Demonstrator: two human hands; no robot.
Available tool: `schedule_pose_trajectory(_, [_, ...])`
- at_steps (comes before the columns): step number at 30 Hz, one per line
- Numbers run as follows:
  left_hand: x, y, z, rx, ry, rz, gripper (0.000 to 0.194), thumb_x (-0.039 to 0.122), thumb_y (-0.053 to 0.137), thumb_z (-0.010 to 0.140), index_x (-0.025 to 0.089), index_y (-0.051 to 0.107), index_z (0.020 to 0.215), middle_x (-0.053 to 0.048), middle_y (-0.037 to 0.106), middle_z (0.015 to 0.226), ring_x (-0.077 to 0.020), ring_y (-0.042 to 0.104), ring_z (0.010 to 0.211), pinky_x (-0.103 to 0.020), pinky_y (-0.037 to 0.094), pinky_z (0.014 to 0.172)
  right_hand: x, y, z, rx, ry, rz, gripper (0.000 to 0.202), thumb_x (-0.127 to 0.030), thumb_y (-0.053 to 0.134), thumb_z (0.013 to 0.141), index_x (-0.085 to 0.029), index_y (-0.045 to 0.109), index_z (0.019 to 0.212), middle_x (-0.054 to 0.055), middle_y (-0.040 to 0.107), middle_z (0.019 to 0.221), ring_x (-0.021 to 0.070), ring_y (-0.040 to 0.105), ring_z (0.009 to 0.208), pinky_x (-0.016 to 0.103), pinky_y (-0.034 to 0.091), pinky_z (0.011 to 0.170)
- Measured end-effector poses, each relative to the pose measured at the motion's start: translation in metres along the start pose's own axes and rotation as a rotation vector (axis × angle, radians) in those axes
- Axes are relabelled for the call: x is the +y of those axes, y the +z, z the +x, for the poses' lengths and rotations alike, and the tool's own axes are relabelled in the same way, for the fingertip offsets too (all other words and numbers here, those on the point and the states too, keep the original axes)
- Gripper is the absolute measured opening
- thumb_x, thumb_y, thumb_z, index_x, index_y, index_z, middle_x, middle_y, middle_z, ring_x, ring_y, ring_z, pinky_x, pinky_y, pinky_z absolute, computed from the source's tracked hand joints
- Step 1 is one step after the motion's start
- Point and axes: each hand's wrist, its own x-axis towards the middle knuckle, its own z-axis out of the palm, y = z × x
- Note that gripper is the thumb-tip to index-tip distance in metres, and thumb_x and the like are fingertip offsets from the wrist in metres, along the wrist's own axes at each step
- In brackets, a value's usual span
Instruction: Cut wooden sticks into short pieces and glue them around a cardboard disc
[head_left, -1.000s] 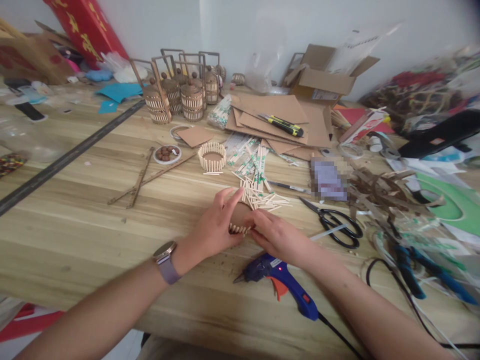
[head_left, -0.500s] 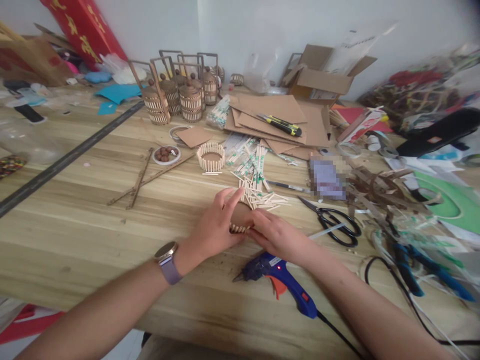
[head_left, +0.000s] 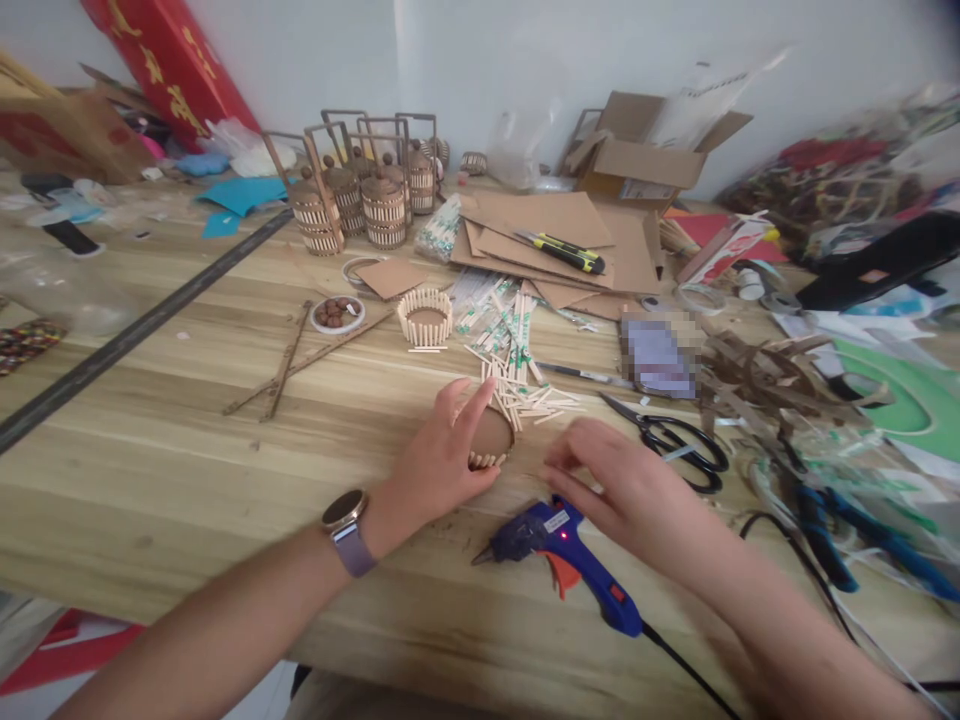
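Observation:
My left hand (head_left: 442, 460) is closed around a round brown cardboard base (head_left: 493, 434), its thumb and fingers at the left side and rim. Short pale wooden sticks stand along the base's near edge; my fingers hide part of the far left. My right hand (head_left: 615, 485) is apart from the base, just above the blue hot glue gun (head_left: 562, 545). Its fingers are loosely bent, with a gap to the thumb and nothing visible between them. A red light glows on the glue gun, which lies on its side. Loose sticks (head_left: 536, 400) are scattered beyond the base.
A finished stick ring (head_left: 425, 318) stands farther back beside a bowl of brown beads (head_left: 337, 314). Black scissors (head_left: 679, 440) and pliers (head_left: 825, 530) lie right. Cardboard sheets (head_left: 532, 220), a utility knife (head_left: 562, 252) and lidded stick baskets (head_left: 385, 210) occupy the back.
My right hand has left the base and moved right and slightly down, toward the glue gun. My left hand still holds the base.

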Motion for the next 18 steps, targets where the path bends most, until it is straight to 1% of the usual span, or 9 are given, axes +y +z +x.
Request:
schedule_pose_trajectory(2, [0.001,0.000,-0.001,-0.006,-0.038,-0.004,0.104,0.018,0.077,0.072,0.028,0.012,0.153,-0.016,0.028,0.148,-0.0355,0.037,0.138,-0.052,0.045,0.108,-0.003,-0.006,-0.021,-0.150,0.167,-0.082,0.023,-0.033,0.057,0.092,-0.023,0.054,0.071,0.003,0.063,0.065,0.0214,0.061,0.057,0.030,0.043,0.049])
schedule_pose_trajectory(3, [0.001,0.000,-0.001,-0.006,-0.052,-0.011,0.104,0.019,0.078,0.071,0.028,0.014,0.153,-0.016,0.028,0.148,-0.0358,0.039,0.137,-0.051,0.046,0.107,-0.004,-0.006,-0.032,-0.231,0.224,-0.097,0.024,-0.036,0.060,0.090,-0.023,0.055,0.070,0.002,0.063,0.064,0.0208,0.061,0.053,0.030,0.040,0.046])
schedule_pose_trajectory(5, [0.000,0.000,-0.002,0.000,-0.063,-0.025,0.106,0.018,0.080,0.070,0.030,0.014,0.152,-0.015,0.028,0.149,-0.0357,0.041,0.136,-0.051,0.048,0.105,-0.005,0.001,-0.051,-0.322,0.296,-0.083,0.019,-0.035,0.069,0.082,-0.023,0.059,0.072,0.003,0.068,0.070,0.0215,0.065,0.058,0.028,0.041,0.047])
schedule_pose_trajectory(6, [-0.001,0.000,-0.003,0.003,-0.060,-0.032,0.108,0.018,0.081,0.069,0.031,0.013,0.153,-0.015,0.028,0.149,-0.0354,0.042,0.136,-0.051,0.048,0.106,-0.005,0.007,-0.058,-0.335,0.316,-0.063,0.017,-0.033,0.073,0.077,-0.023,0.060,0.075,0.003,0.069,0.072,0.0217,0.067,0.059,0.028,0.043,0.048])
schedule_pose_trajectory(9, [-0.003,0.001,-0.003,0.010,-0.049,-0.051,0.119,0.019,0.088,0.064,0.034,0.010,0.153,-0.015,0.027,0.150,-0.0352,0.043,0.135,-0.053,0.045,0.108,-0.007,0.024,-0.070,-0.297,0.365,-0.001,0.008,-0.025,0.067,0.080,-0.023,0.059,0.082,0.003,0.071,0.077,0.0203,0.068,0.062,0.027,0.047,0.052])
schedule_pose_trajectory(11, [-0.002,0.002,-0.003,0.011,-0.054,-0.050,0.125,0.021,0.091,0.059,0.034,0.009,0.153,-0.015,0.028,0.149,-0.0364,0.043,0.135,-0.055,0.043,0.109,-0.010,0.028,-0.073,-0.256,0.372,0.033,0.004,-0.025,0.061,0.083,-0.024,0.058,0.082,0.003,0.071,0.077,0.0197,0.068,0.060,0.027,0.048,0.052])
schedule_pose_trajectory(13, [-0.001,0.002,-0.003,0.013,-0.066,-0.040,0.125,0.023,0.092,0.059,0.034,0.010,0.152,-0.015,0.028,0.150,-0.0375,0.042,0.136,-0.056,0.044,0.109,-0.013,0.024,-0.077,-0.227,0.374,0.054,0.006,-0.029,0.059,0.086,-0.025,0.057,0.083,0.003,0.070,0.075,0.0199,0.067,0.058,0.028,0.047,0.050])
schedule_pose_trajectory(15, [0.001,0.002,-0.003,0.019,-0.072,-0.034,0.120,0.021,0.089,0.063,0.033,0.011,0.152,-0.016,0.028,0.150,-0.0378,0.041,0.136,-0.056,0.045,0.108,-0.016,0.014,-0.081,-0.187,0.376,0.066,0.008,-0.034,0.059,0.088,-0.026,0.059,0.087,0.003,0.071,0.075,0.0207,0.067,0.059,0.029,0.048,0.050])
schedule_pose_trajectory(18, [0.002,0.000,-0.002,0.031,-0.061,-0.035,0.113,0.016,0.084,0.067,0.031,0.012,0.153,-0.017,0.028,0.149,-0.0373,0.041,0.136,-0.055,0.045,0.107,-0.016,-0.004,-0.088,-0.108,0.371,0.114,0.014,-0.039,0.061,0.087,-0.028,0.063,0.095,0.005,0.073,0.081,0.0227,0.068,0.064,0.032,0.053,0.055])
